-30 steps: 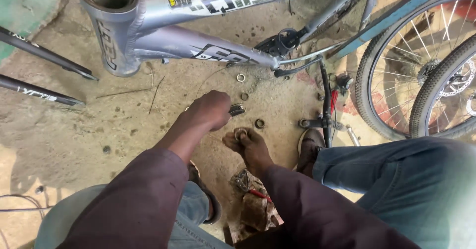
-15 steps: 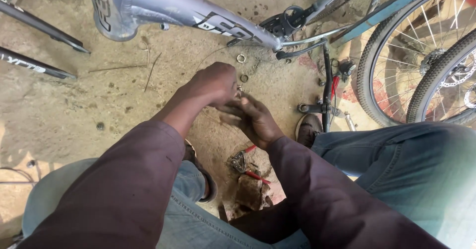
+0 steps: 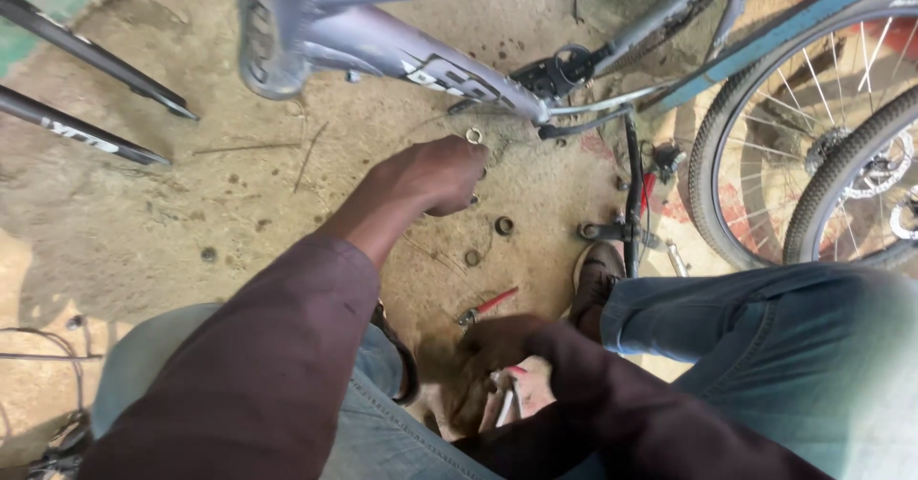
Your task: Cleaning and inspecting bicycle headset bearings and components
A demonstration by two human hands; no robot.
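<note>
Left hand (image 3: 435, 176): fingers curled under, grip hidden, just below a small nut (image 3: 473, 136).
Right hand (image 3: 497, 341): fingers blurred, near red-handled pliers (image 3: 488, 305).

One silver-grey metal bicycle frame (image 3: 402, 50) lies on the dirt floor. Two spoked bicycle wheels with black tyres (image 3: 765, 155) stand at the right. Three small round metal rings (image 3: 503, 225) sit on the ground. Two black fork legs (image 3: 86, 50) cross the upper left. One red-handled tool (image 3: 488, 305) lies between the knees.
</note>
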